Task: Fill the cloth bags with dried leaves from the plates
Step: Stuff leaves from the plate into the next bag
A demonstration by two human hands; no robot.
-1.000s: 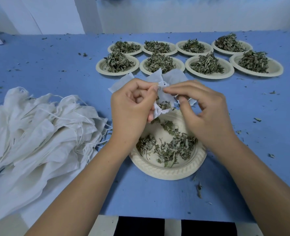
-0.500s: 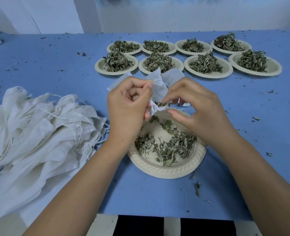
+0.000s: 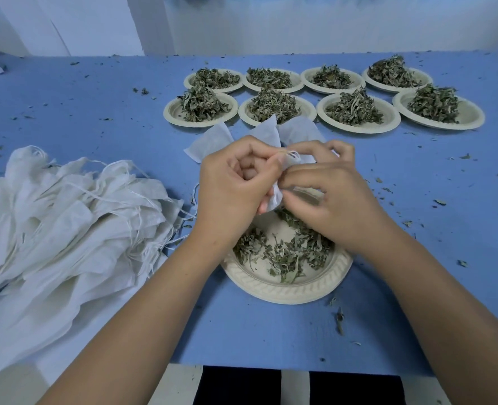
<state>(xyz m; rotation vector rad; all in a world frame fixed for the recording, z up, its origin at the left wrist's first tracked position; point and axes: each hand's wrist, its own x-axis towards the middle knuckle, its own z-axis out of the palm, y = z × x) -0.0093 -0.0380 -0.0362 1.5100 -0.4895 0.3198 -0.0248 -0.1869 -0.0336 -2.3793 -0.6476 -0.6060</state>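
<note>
Nearest me, at 6 o'clock on the blue surface (image 3: 271,331), sits the round cream paper plate (image 3: 285,293), with only a thin scatter of dried green leaves (image 3: 285,252) on it. Just above it both hands meet on one small white cloth bag (image 3: 274,200). My left hand (image 3: 230,194) curls round it and my right hand (image 3: 338,200) pinches its gathered top, where a loop of white string (image 3: 293,154) shows. I judge I am closing a filled bag. Next comes a firm pull on the string, then setting it aside. At 9 o'clock lies the heap of empty cream cloth bags (image 3: 66,217). At 12 o'clock lie flat white pouches (image 3: 210,141), and beyond them eight cream plates heaped with leaves (image 3: 358,130).
</note>
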